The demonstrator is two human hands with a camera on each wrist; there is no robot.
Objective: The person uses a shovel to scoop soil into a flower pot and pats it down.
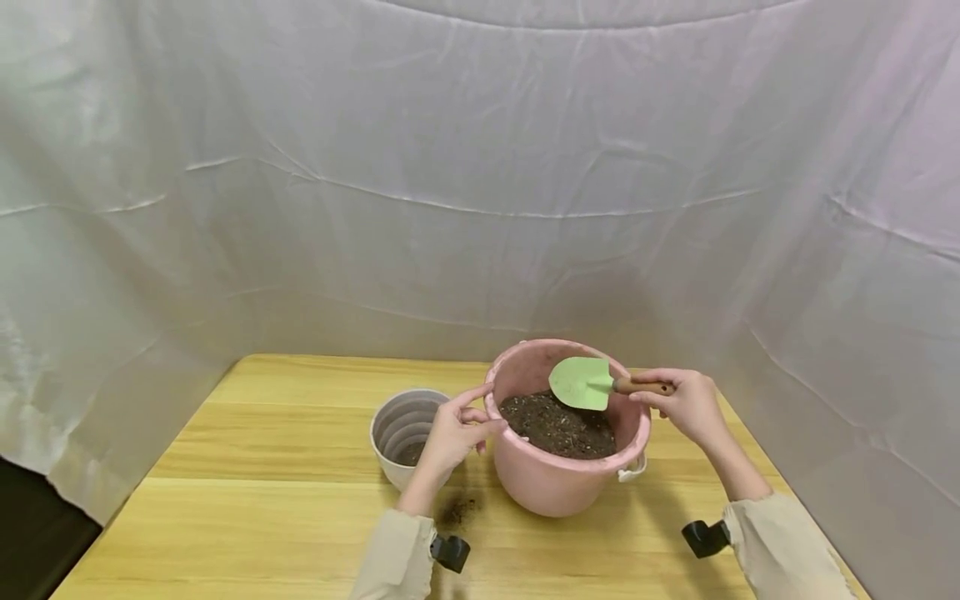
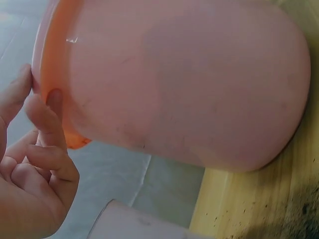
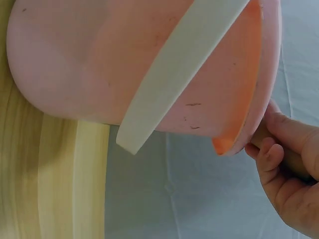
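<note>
A pink bucket (image 1: pixel 551 483) half full of dark soil (image 1: pixel 558 427) stands on the wooden table (image 1: pixel 285 500). My left hand (image 1: pixel 457 429) pinches the bucket's left rim (image 2: pixel 47 74) between thumb and fingers. My right hand (image 1: pixel 686 404) grips the wooden handle (image 1: pixel 643 387) of a small green trowel (image 1: pixel 580 382), whose blade hovers over the soil. In the right wrist view the fingers (image 3: pixel 279 164) wrap the handle beside the bucket wall (image 3: pixel 89 64) and its white bail (image 3: pixel 169 79).
A small white ribbed pot (image 1: pixel 401 429) with a little soil inside stands left of the bucket, partly behind my left hand. Spilled soil (image 1: pixel 457 510) lies on the table in front. White cloth (image 1: pixel 480 167) hangs around the table on three sides.
</note>
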